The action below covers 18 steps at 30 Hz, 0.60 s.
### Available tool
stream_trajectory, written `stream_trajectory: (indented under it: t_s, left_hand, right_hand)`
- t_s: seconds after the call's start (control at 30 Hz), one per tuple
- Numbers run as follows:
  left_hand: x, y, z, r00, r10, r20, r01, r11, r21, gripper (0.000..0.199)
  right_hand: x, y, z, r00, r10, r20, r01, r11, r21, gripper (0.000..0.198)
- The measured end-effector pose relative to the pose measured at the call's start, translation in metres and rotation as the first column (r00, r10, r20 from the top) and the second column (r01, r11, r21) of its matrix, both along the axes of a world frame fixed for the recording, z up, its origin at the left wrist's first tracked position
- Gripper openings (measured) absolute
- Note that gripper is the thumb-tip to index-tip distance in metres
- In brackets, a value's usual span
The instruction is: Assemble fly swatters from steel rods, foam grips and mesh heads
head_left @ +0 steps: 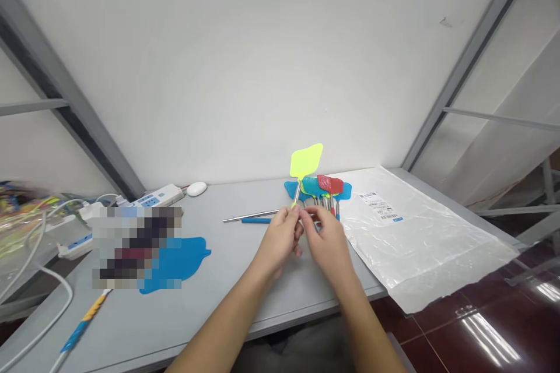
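Observation:
A bright yellow-green fly swatter stands upright over the table, its flat head up and its metal shaft running down between my hands. My left hand is closed round the lower shaft, thumb on top. My right hand is also closed, its thumb and fingertips meeting the handle beside the left thumb; the grip end is hidden by the fingers. Just behind lies a pile of fly swatters with a teal head, a red head and a blue head. Left of my hands lie a metal rod and a blue stick.
A white plastic mailer with a label covers the table's right side, overhanging the front edge. At left are a blue leaf-shaped mat, a blurred-out item, power strips, white cables and a white oval device. A wall stands behind.

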State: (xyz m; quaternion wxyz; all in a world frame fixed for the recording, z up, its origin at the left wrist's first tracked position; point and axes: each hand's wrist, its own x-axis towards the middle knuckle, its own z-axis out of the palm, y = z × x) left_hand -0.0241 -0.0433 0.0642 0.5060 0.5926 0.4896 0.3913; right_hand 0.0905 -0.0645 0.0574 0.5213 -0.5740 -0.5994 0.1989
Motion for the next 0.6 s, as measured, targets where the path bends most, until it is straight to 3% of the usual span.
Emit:
stream_trajectory:
  t_s: [0.1,0.17,0.27,0.37,0.6]
  left_hand:
    - [0.021,0.028,-0.005,0.985,0.028,-0.169,-0.022,0.999,0.038,0.041]
    - [0.033,0.046,-0.009,0.949,0.057,-0.31,-0.031,0.996,0.086,0.038]
    - [0.046,0.066,-0.015,0.86,0.091,-0.501,-0.025,0.99,0.137,0.025]
    - [0.055,0.077,-0.018,0.757,0.078,-0.649,-0.001,0.993,0.118,0.033]
    - [0.069,0.089,-0.006,0.556,-0.113,-0.824,0.137,0.99,-0.044,0.032]
  right_hand:
    - [0.035,0.003,-0.008,0.959,-0.251,0.134,0.247,0.968,0.047,0.027]
    - [0.051,0.005,-0.02,0.925,-0.335,0.178,0.329,0.942,0.061,0.026]
    - [0.06,0.009,-0.039,0.919,-0.33,0.216,0.327,0.944,0.051,0.025]
    - [0.058,0.012,-0.052,0.917,-0.299,0.265,0.3,0.953,0.036,0.024]
    - [0.055,0.01,-0.058,0.894,-0.241,0.377,0.287,0.955,-0.07,0.031]
